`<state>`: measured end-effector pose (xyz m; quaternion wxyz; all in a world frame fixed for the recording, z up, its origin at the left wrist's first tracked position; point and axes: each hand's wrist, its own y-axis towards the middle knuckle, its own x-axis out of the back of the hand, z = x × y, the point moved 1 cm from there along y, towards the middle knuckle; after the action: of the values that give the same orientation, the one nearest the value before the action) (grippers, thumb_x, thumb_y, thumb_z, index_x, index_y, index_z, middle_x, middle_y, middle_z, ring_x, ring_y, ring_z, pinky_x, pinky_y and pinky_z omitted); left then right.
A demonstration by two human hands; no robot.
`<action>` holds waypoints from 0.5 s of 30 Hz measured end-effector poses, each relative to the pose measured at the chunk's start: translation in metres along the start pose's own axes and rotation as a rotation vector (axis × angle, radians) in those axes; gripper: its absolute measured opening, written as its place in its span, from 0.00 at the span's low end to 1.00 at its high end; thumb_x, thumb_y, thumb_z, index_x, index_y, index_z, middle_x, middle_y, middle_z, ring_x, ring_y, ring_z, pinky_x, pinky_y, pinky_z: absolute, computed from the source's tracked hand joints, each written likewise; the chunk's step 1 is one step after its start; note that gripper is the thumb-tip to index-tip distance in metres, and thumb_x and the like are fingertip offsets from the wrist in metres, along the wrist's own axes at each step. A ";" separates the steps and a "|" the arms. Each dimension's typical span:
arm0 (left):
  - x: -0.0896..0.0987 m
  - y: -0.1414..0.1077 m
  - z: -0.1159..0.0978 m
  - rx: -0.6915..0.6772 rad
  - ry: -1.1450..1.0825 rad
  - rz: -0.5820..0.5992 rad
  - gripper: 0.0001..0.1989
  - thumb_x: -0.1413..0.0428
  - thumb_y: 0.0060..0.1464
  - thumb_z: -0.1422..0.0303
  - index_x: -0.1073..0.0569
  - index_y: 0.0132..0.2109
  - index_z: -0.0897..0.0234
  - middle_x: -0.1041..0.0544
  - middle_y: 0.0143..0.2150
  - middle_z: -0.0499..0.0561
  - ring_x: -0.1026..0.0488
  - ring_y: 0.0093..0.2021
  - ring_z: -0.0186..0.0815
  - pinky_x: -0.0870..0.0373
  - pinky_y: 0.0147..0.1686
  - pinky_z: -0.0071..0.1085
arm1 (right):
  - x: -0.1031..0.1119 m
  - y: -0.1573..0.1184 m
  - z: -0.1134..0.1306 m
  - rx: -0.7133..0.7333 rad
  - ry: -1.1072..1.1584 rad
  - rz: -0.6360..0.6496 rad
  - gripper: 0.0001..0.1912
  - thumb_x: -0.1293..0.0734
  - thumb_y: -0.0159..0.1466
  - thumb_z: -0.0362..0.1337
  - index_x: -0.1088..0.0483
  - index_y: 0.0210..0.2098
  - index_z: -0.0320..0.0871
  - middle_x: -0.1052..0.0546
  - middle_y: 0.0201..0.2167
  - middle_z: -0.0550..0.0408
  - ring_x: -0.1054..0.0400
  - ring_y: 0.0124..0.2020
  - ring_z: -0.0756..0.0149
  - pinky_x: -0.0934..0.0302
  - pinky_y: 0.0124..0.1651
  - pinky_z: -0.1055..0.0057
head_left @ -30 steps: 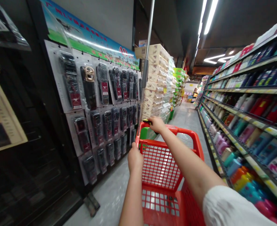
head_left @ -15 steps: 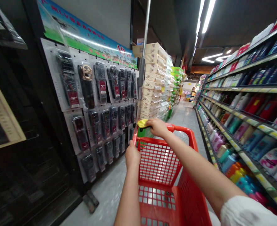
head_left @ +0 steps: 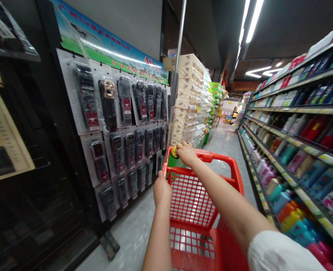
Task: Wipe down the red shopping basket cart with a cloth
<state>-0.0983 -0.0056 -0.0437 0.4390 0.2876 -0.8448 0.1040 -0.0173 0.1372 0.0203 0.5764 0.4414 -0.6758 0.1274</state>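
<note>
A red plastic shopping cart (head_left: 193, 195) with grid walls stands in front of me, and no goods show in its visible part. My left hand (head_left: 162, 190) is closed around the cart's left rim. At the cart's far left corner, my right hand (head_left: 185, 153) has its fingers wrapped over a yellow cloth (head_left: 174, 151), pressed to the red rim. A metal pole (head_left: 180, 49) with a grey sleeve rises from that corner.
Packaged belts (head_left: 124, 101) hang on a rack at the left. Behind the pole stand stacked cream packs (head_left: 187, 90) and green packs (head_left: 216, 94). Shelves of bottles (head_left: 304, 146) line the right side. A grey tiled aisle (head_left: 225, 141) runs ahead.
My right hand has pressed the yellow cloth down onto the cart's corner, where it now shows less. The scene has shifted slightly to the right. My left hand stays on the rim.
</note>
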 end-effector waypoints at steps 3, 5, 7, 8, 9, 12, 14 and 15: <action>-0.001 0.003 0.002 0.001 -0.004 -0.005 0.14 0.53 0.58 0.77 0.35 0.51 0.65 0.20 0.41 0.59 0.22 0.43 0.43 0.34 0.34 0.29 | 0.000 0.012 0.015 0.087 0.025 -0.017 0.14 0.41 0.68 0.35 0.23 0.43 0.45 0.28 0.50 0.46 0.43 0.54 0.54 0.42 0.48 0.62; -0.002 0.005 0.005 -0.001 -0.011 -0.005 0.14 0.53 0.59 0.76 0.35 0.51 0.64 0.20 0.41 0.60 0.21 0.43 0.43 0.34 0.34 0.30 | 0.000 0.012 0.014 0.104 0.034 -0.008 0.14 0.41 0.68 0.35 0.23 0.43 0.45 0.29 0.51 0.47 0.42 0.55 0.54 0.41 0.49 0.62; -0.003 0.007 0.007 -0.012 -0.014 -0.005 0.14 0.54 0.59 0.76 0.35 0.51 0.64 0.20 0.41 0.60 0.21 0.42 0.44 0.35 0.33 0.30 | 0.002 0.007 0.001 0.071 0.041 0.017 0.15 0.41 0.67 0.33 0.23 0.42 0.44 0.28 0.51 0.45 0.39 0.53 0.53 0.40 0.48 0.62; -0.003 0.008 0.007 -0.018 -0.012 -0.005 0.14 0.54 0.59 0.76 0.35 0.52 0.64 0.20 0.41 0.59 0.21 0.42 0.43 0.35 0.33 0.30 | 0.003 0.002 -0.009 0.046 0.050 0.031 0.14 0.41 0.66 0.32 0.23 0.41 0.43 0.28 0.50 0.44 0.37 0.52 0.53 0.40 0.48 0.61; -0.002 0.008 0.007 -0.022 -0.010 -0.004 0.14 0.54 0.59 0.76 0.35 0.52 0.63 0.20 0.41 0.59 0.21 0.42 0.43 0.35 0.33 0.29 | 0.004 -0.005 -0.022 0.028 0.072 0.042 0.14 0.40 0.65 0.32 0.23 0.41 0.43 0.27 0.50 0.44 0.36 0.50 0.53 0.39 0.49 0.61; 0.001 0.006 0.006 -0.024 -0.008 0.004 0.15 0.54 0.59 0.76 0.35 0.52 0.63 0.20 0.41 0.58 0.21 0.42 0.42 0.36 0.32 0.29 | 0.001 -0.036 -0.070 -0.092 0.218 -0.001 0.13 0.36 0.62 0.35 0.24 0.44 0.46 0.25 0.48 0.49 0.32 0.48 0.57 0.39 0.52 0.64; 0.003 0.004 0.004 -0.019 -0.009 0.008 0.15 0.54 0.59 0.76 0.35 0.52 0.63 0.19 0.40 0.57 0.21 0.42 0.42 0.36 0.31 0.29 | -0.004 -0.061 -0.102 -0.255 0.283 -0.070 0.15 0.38 0.63 0.34 0.26 0.47 0.47 0.23 0.45 0.50 0.30 0.45 0.58 0.37 0.49 0.65; 0.005 0.002 0.003 -0.016 -0.008 0.010 0.14 0.54 0.59 0.76 0.35 0.52 0.63 0.19 0.40 0.57 0.21 0.42 0.43 0.36 0.31 0.29 | -0.007 -0.072 -0.114 -0.328 0.290 -0.098 0.16 0.40 0.63 0.33 0.26 0.48 0.46 0.22 0.43 0.50 0.29 0.43 0.58 0.36 0.46 0.65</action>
<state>-0.1038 -0.0068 -0.0417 0.4375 0.2805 -0.8487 0.0983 0.1120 0.1765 0.0247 0.7370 0.3511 -0.5753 0.0500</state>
